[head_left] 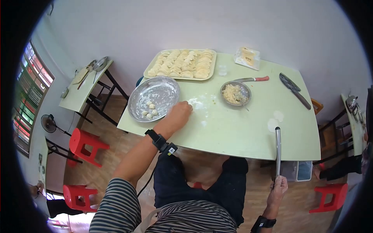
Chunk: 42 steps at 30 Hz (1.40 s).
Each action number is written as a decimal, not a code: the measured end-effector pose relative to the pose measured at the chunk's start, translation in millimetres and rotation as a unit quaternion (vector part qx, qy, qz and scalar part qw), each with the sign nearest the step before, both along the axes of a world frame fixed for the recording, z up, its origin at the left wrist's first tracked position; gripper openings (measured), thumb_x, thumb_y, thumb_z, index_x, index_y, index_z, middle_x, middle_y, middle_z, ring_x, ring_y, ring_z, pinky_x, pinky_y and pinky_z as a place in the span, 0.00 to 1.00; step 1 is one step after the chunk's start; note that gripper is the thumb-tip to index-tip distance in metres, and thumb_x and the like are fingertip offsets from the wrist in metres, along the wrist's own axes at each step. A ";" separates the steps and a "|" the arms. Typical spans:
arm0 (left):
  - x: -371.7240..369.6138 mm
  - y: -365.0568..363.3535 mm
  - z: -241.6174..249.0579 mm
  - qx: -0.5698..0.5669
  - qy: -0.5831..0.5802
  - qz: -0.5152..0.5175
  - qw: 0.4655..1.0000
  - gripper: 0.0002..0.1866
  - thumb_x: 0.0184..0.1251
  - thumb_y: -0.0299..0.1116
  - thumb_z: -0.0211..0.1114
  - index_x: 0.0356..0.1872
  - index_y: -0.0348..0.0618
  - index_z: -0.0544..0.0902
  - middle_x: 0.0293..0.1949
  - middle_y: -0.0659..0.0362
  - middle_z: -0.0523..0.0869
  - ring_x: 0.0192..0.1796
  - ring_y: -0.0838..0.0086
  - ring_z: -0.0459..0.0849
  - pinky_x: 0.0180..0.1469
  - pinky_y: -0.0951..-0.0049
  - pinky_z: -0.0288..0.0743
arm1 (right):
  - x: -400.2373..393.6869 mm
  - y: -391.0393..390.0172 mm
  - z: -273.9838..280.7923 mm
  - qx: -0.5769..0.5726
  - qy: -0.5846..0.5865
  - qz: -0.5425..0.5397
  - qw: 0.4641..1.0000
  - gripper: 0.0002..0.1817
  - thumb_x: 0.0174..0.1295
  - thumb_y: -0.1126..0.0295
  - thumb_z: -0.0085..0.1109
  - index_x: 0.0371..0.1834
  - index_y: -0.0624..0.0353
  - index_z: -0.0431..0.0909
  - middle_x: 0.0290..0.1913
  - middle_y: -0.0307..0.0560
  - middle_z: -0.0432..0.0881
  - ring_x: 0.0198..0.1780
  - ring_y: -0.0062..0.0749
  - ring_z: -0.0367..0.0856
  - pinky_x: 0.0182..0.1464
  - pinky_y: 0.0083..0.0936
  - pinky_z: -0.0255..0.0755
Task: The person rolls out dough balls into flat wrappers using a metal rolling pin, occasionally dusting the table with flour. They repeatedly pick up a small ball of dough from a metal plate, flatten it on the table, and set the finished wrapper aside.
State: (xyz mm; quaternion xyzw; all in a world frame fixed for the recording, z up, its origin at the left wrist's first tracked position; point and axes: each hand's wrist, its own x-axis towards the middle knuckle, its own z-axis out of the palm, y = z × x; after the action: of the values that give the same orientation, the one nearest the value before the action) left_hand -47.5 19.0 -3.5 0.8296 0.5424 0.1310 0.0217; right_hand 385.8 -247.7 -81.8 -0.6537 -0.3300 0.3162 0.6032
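Observation:
My left hand (179, 115) is at the right rim of a round metal pan (136, 93) dusted with flour. Its fingers curl downward, and the back of the hand hides whatever they hold. Several small dough balls (150, 110) lie in the pan. Below the table's front edge, my right hand (279, 188) is closed round the lower end of a slim silvery rod with a dark tip (278, 151), which extends over the tabletop. Two thin round dough wrappers (273, 125) lie just beyond that tip, and loose flour (198, 103) is scattered beyond my left hand.
At the back stands a tray of folded dumplings (180, 64). A bowl of filling (235, 93), a red-handled knife (254, 79), a dark-bladed utensil (295, 91) and a packet (247, 58) share the table (233, 136). Red stools (87, 145) and a fan (49, 123) stand left.

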 end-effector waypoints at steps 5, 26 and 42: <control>5.9 -3.6 4.8 0.016 -0.048 0.010 0.999 0.06 0.68 0.26 0.63 0.35 0.36 0.85 0.35 0.44 0.83 0.42 0.46 0.84 0.49 0.52 0.78 | 0.5 2.8 -5.3 -0.005 -0.003 0.005 1.000 0.14 0.79 0.58 0.57 0.37 0.54 0.76 0.25 0.30 0.69 0.25 0.12 0.65 0.26 0.15 0.56; 27.7 38.2 11.0 0.001 -0.104 -0.023 0.994 0.07 0.68 0.26 0.62 0.39 0.35 0.87 0.42 0.40 0.83 0.46 0.45 0.85 0.52 0.52 0.79 | 5.2 -1.6 -12.7 -0.001 0.004 -0.006 1.000 0.14 0.79 0.58 0.58 0.38 0.56 0.76 0.25 0.31 0.70 0.25 0.13 0.66 0.26 0.15 0.59; 39.4 29.5 22.0 -0.145 -0.211 0.071 0.964 0.09 0.63 0.30 0.68 0.39 0.37 0.90 0.37 0.42 0.90 0.44 0.48 0.89 0.52 0.55 0.82 | 2.8 -3.3 -5.9 0.001 0.013 0.020 1.000 0.13 0.78 0.59 0.58 0.38 0.55 0.75 0.27 0.31 0.70 0.25 0.13 0.67 0.27 0.15 0.59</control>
State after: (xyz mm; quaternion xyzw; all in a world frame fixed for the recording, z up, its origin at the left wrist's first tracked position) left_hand -8.1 48.5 18.5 0.7301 0.5965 0.2242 0.2468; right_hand 388.5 -251.0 -87.7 -0.6417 -0.3355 0.3367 0.6020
